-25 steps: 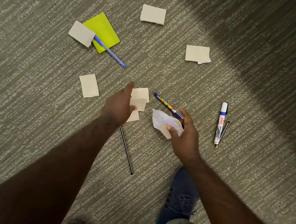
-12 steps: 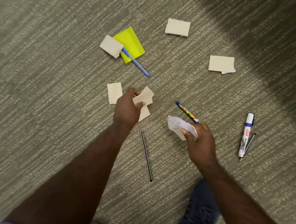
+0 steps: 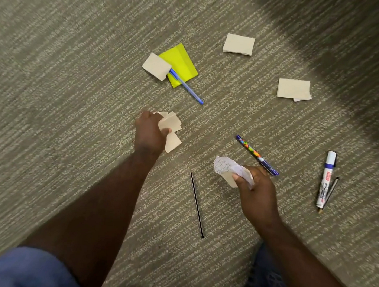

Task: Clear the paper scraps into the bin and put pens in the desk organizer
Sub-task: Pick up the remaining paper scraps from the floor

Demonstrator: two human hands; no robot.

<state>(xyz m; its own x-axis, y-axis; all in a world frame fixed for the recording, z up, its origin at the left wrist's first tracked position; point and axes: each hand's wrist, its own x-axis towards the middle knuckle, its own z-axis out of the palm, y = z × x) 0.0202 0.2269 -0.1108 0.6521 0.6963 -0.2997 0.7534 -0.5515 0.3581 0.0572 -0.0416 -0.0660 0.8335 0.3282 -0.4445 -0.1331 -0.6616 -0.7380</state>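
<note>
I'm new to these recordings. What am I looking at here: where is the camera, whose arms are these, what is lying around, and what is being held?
There is no machine here. A person wears one camera on the head, looking down at their own two bare arms and the carpet.

The left hand grips a few beige paper scraps. The right hand holds a crumpled white paper.

Lying loose on the floor: a beige scrap overlapping a yellow paper with a blue pen across it, two more beige scraps, a patterned pen, a white marker with a thin pencil beside it, and a thin black stick. No bin or organizer is in view.
</note>
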